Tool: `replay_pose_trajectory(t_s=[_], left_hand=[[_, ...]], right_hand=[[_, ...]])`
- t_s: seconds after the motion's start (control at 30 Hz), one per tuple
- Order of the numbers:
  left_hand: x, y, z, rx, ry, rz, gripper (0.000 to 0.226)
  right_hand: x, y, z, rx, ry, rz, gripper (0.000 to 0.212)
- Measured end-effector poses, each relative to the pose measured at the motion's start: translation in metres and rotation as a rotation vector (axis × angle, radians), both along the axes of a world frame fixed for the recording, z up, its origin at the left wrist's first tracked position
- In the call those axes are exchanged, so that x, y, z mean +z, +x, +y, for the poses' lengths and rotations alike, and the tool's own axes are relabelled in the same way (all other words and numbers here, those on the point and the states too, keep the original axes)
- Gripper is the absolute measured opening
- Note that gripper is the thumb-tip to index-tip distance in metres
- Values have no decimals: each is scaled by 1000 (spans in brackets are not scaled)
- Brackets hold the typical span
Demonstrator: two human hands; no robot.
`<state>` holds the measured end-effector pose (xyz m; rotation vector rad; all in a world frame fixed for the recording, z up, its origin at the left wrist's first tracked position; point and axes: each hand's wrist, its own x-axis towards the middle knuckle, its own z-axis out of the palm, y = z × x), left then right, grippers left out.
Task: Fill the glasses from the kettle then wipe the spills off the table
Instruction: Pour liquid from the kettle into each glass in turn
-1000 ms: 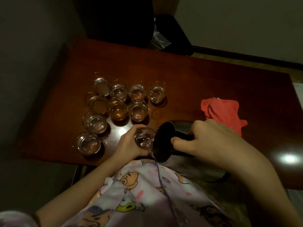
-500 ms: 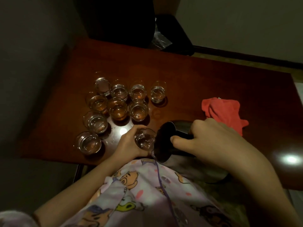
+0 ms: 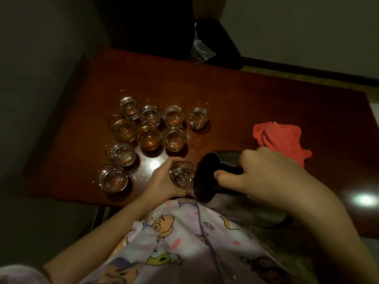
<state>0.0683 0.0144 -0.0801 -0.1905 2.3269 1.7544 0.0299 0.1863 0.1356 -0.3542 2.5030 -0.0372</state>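
Observation:
My left hand (image 3: 162, 181) grips a small clear glass (image 3: 181, 174) near the front edge of the dark red table (image 3: 256, 103). My right hand (image 3: 264, 173) holds the dark handle of a steel kettle (image 3: 207, 181), which is tipped on its side with its mouth against the glass. A thin stream of water runs from the mouth at the glass's near side. Several filled glasses (image 3: 148, 136) stand grouped on the table's left half. A red cloth (image 3: 281, 138) lies crumpled at the right, beyond my right hand.
A wet ring mark (image 3: 195, 141) shows on the table right of the grouped glasses. A dark chair back (image 3: 151, 27) and a black bag (image 3: 217, 42) stand behind the table's far edge. My patterned clothing (image 3: 184, 242) overlaps the near edge. A wall runs along the left.
Almost nothing differs; the kettle stays tipped at the held glass and both hands keep their grips, with only a slight camera shift.

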Motion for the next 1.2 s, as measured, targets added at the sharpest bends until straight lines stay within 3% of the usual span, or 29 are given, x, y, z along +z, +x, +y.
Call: replay_pose_trajectory(t_s=[1.2], left_hand=[[-17,1,9,-26,-56,65,85]], right_hand=[[0,-1,-3,90,72,-16,55]])
